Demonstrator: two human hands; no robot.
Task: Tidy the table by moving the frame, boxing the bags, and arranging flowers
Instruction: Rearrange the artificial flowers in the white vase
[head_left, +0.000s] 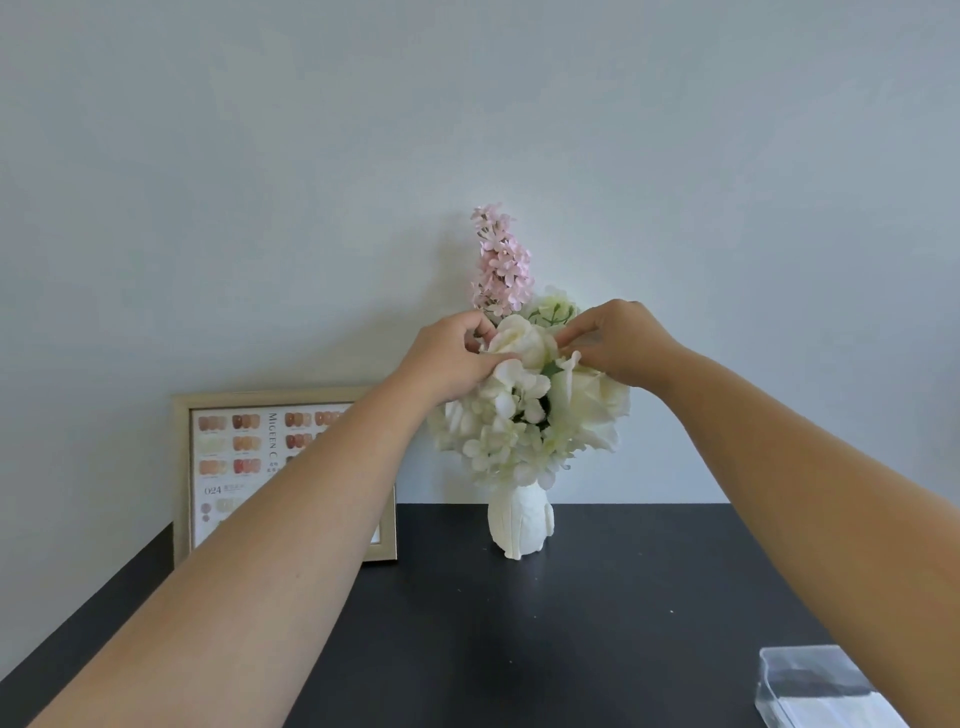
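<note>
Arranging the flowers in a white vase at the back of the dark table, the left hand and right hand each pinch a cream bloom. With the frame leaning against the wall and the clear box lying near the front right corner, this looks like the final step; next comes gentle spreading without tipping the vase.

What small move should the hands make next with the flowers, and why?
Probably ease the white rose upright and let go: both the left hand and right hand pinch its petals, while the bouquet already sits in the white vase.
</note>
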